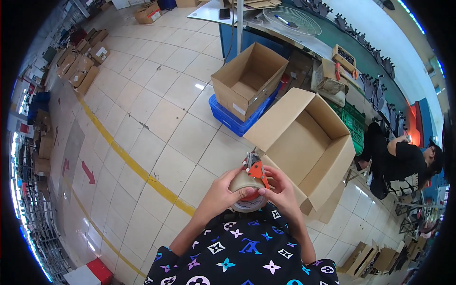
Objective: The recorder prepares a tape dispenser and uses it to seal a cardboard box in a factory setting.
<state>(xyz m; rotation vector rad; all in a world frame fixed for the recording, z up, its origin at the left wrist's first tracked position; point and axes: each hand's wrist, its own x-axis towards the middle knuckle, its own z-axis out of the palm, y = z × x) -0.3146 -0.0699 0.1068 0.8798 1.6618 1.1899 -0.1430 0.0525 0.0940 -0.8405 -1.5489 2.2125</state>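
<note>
Close to my body I hold a tape dispenser (256,169) with an orange frame, loaded with a wide roll of clear packing tape (243,182). My left hand (227,191) wraps the roll's left side, its thumb across the front. From the right, my right hand (280,191) grips the dispenser's orange part, the thumb meeting the left one near the roll's core. Just beyond my hands stands a large open cardboard box (308,142), its flaps spread and no contents showing inside.
A smaller open carton (249,80) sits in a blue plastic crate (223,114) ahead. Behind it runs a workbench (304,42) bearing a round wire fan guard (291,21). A seated person (403,161) in black is at the right. Yellow floor tape (137,168) crosses the tiles at left.
</note>
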